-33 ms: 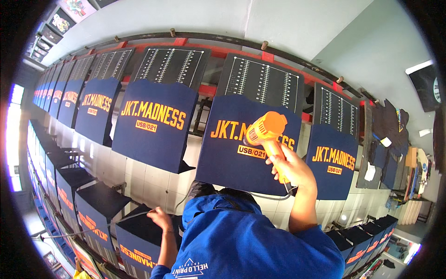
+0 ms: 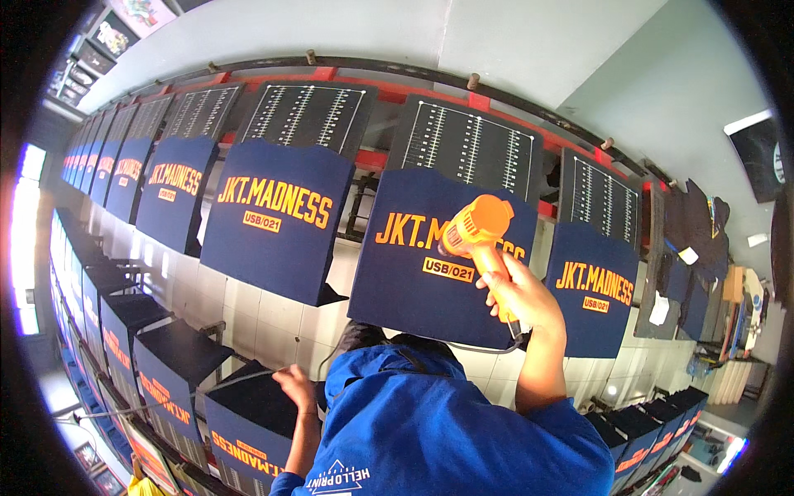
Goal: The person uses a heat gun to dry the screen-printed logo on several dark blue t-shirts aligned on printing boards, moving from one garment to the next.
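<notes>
Fingers [image 2: 490,283] of the right hand [image 2: 533,299] were clamped round the handle of an orange heat gun [image 2: 478,221], which was held over the navy fabric panel [image 2: 405,310] directly before the person, its nozzle pointing left across the orange lettering [image 2: 395,229]. The left hand [image 2: 298,387] was lowered on the other side, right by the grey cord [image 2: 496,350]; whether it gripped that cord could not be told. Lettering and a small orange block beneath it were in place on this panel, and the neighbouring panel to the left [image 2: 260,264] and the one to the right [image 2: 591,335] carried the same print, so the printing looked done on these three. How dry each print was, and which had been heated, the view did not show. Each of the three panels covered the near part of a black board with white ruled marks [image 2: 451,136], along a red-framed table [image 2: 480,101]. Another row of panels [image 2: 178,355] stood at the lower left, and dark garments [image 2: 703,219] hung or lay at the far right. The gun and hand hid part of the lettering.
</notes>
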The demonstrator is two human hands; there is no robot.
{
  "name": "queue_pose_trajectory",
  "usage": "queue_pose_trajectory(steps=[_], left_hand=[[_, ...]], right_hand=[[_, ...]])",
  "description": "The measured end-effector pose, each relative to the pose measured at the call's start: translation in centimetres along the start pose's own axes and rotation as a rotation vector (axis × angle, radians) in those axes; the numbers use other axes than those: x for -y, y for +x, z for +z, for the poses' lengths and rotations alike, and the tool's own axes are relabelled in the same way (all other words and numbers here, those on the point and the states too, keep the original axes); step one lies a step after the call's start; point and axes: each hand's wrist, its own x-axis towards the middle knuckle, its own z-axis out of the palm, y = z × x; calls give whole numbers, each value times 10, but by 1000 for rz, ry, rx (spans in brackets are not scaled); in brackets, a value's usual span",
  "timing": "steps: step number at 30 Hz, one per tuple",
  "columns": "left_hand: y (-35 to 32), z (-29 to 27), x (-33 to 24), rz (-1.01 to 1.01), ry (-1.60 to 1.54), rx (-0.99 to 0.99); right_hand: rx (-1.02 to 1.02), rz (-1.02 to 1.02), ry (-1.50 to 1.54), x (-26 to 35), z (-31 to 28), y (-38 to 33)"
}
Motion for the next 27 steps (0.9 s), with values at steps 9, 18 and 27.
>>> queue_pose_trajectory(steps=[9,18,27], left_hand=[[-21,71,-76,283,19,776],[23,61,-84,-253,-894,531],[87,45,-59,-85,-598,358]], right_hand=[[182,-82,-52,52,4,48],[166,-129,-160,59,53,91],[88,-124,-190,55,70,97]])
